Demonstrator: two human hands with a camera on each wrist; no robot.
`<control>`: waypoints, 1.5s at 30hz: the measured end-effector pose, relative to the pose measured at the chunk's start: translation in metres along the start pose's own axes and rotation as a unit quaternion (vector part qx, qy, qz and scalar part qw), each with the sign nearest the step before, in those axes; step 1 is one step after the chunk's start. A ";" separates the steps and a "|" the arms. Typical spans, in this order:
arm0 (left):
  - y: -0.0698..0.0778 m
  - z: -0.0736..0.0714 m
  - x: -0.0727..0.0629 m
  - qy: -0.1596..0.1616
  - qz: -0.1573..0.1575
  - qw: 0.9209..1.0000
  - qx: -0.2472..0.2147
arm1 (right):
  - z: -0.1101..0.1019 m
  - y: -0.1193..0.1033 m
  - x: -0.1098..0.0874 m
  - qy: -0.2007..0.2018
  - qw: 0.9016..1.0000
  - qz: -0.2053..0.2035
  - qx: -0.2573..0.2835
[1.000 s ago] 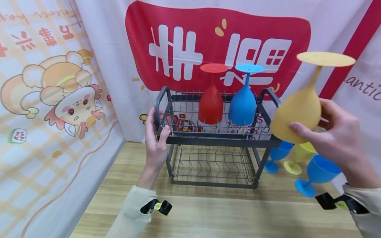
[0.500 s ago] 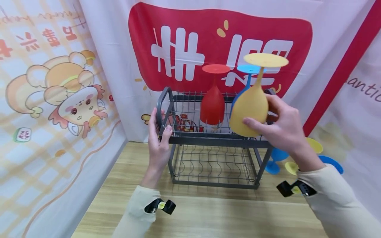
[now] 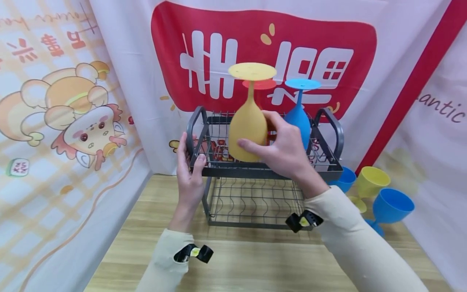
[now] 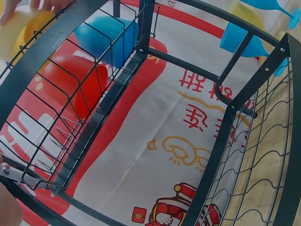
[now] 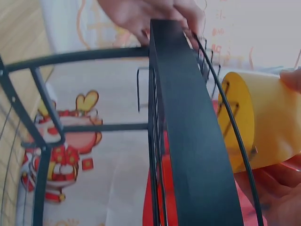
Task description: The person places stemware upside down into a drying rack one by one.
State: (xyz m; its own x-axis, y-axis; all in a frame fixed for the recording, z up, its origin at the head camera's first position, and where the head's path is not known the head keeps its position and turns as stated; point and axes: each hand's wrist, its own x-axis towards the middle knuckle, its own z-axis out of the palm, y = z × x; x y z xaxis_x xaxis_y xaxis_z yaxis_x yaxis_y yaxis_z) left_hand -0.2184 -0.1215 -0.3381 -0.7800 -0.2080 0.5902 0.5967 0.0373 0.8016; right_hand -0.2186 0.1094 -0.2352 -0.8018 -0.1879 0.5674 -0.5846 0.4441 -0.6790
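My right hand [image 3: 286, 148] grips the bowl of a yellow goblet [image 3: 248, 129], held upside down over the front of a two-tier dish rack [image 3: 266, 173]. In the right wrist view the goblet's open rim [image 5: 235, 122] is beside the upper tier's wires; whether it touches them I cannot tell. My left hand [image 3: 190, 178] holds the rack's left end by the handle, thumb over the front corner. Behind the yellow goblet stands an inverted red goblet [image 4: 75, 82], mostly hidden in the head view. To its right an inverted blue goblet [image 3: 300, 117] stands on the upper tier.
On the wooden table right of the rack stand upright goblets: a blue one [image 3: 392, 206], a yellow one [image 3: 373, 181] and another blue one [image 3: 344, 180] partly behind the rack. The rack's lower tier [image 3: 255, 200] is bare wire. Printed curtains [image 3: 124, 24] close off the back and sides.
My right hand has carried the yellow goblet leftward from beside the rack's right end, past the blue goblet, to in front of the red one. My left hand keeps its hold.
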 end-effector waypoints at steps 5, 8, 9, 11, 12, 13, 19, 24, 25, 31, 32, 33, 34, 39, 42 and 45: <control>-0.001 0.001 -0.002 0.000 -0.003 1.000 -0.006 | 0.017 -0.013 0.007 -0.016 1.000 0.020 0.007; 0.000 0.001 -0.003 0.002 -0.006 1.000 -0.008 | 0.027 -0.022 0.014 -0.019 0.999 0.029 0.006; 0.000 0.001 -0.003 0.003 -0.006 1.000 -0.007 | 0.031 -0.024 0.016 -0.018 0.999 0.032 0.006; 0.000 0.001 -0.003 0.005 -0.005 1.000 -0.012 | 0.038 -0.029 0.021 -0.016 0.999 0.038 0.007; 0.000 0.001 -0.003 0.005 -0.004 1.000 -0.016 | 0.042 -0.032 0.023 -0.015 0.999 0.040 0.008; -0.001 0.002 -0.003 0.004 -0.002 1.000 -0.021 | 0.045 -0.034 0.024 -0.013 0.999 0.045 0.008; -0.003 0.003 -0.004 0.003 0.008 1.000 -0.020 | 0.059 -0.040 0.035 -0.006 0.996 0.083 0.018; -0.004 0.003 -0.005 0.004 0.006 1.000 -0.013 | 0.067 -0.037 0.042 -0.015 0.992 0.121 0.023; -0.004 0.003 -0.005 0.004 0.003 1.000 -0.014 | 0.068 -0.037 0.043 -0.019 0.991 0.129 0.023; -0.003 0.002 -0.003 0.013 -0.005 1.000 -0.009 | 0.077 -0.035 0.046 -0.039 0.987 0.158 0.010; -0.004 0.002 -0.002 0.014 -0.005 1.000 -0.008 | 0.078 -0.035 0.047 -0.042 0.986 0.160 0.007; -0.004 0.002 -0.002 0.015 -0.004 1.000 -0.008 | 0.079 -0.035 0.048 -0.046 0.986 0.163 0.003; -0.004 0.003 -0.002 0.015 -0.003 1.000 -0.008 | 0.079 -0.035 0.048 -0.050 0.985 0.167 0.000; -0.004 0.003 0.000 0.014 0.000 1.000 -0.013 | 0.082 -0.035 0.051 -0.071 0.977 0.201 -0.027; -0.004 0.003 0.000 0.008 0.003 0.999 -0.031 | 0.082 -0.035 0.053 -0.076 0.971 0.222 -0.049; -0.005 0.003 0.000 0.007 0.007 0.999 -0.042 | 0.083 -0.034 0.055 -0.077 0.965 0.241 -0.064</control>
State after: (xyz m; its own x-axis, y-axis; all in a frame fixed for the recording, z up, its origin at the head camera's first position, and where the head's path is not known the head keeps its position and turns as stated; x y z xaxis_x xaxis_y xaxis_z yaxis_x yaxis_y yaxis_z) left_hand -0.2215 -0.1190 -0.3416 -0.7694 -0.2212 0.5992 0.6212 -0.0409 0.7826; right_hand -0.2525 0.0113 -0.2194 -0.9915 -0.0567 0.1175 -0.1273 0.6155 -0.7778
